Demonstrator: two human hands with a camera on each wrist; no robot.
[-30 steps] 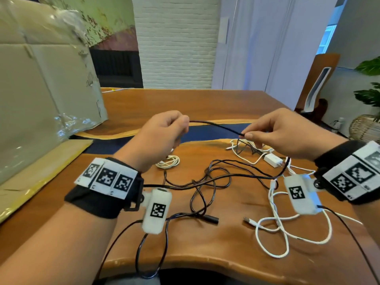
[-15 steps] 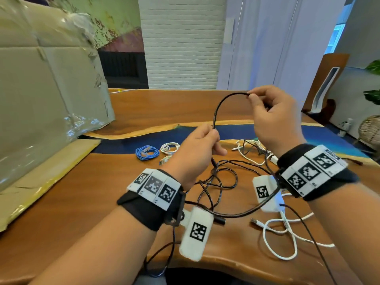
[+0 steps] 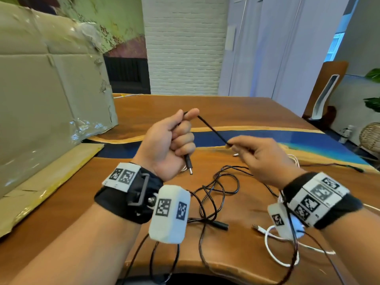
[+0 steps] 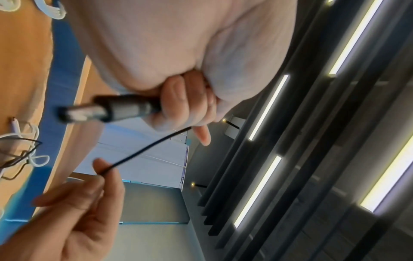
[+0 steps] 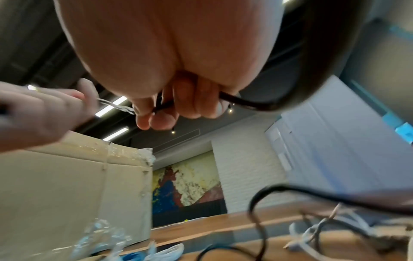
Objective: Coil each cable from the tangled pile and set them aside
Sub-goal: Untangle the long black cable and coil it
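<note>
My left hand [image 3: 174, 138] is raised over the table as a fist around a thin black cable [image 3: 211, 129]. The cable's barrel plug [image 3: 188, 164] [image 4: 116, 108] sticks out below the fist. From the top of that fist the cable runs taut down and right to my right hand [image 3: 255, 155], which pinches it between thumb and fingers [image 4: 105, 174] [image 5: 156, 109]. The rest of the black cable lies in loose tangled loops [image 3: 216, 194] on the wooden table [image 3: 236, 112] between my wrists. A white cable [image 3: 273, 251] lies under my right wrist.
A big cardboard box [image 3: 47, 95] stands at the left on a flat cardboard sheet [image 3: 41, 182]. A blue resin strip [image 3: 287, 138] crosses the table. Another white cable [image 3: 294, 159] lies behind my right hand, a dark lead [image 3: 337, 165] at far right.
My left hand rose and turned thumb-up, with the plug now hanging below it. My right hand dropped from high above the table to the right, drawing the cable straight.
</note>
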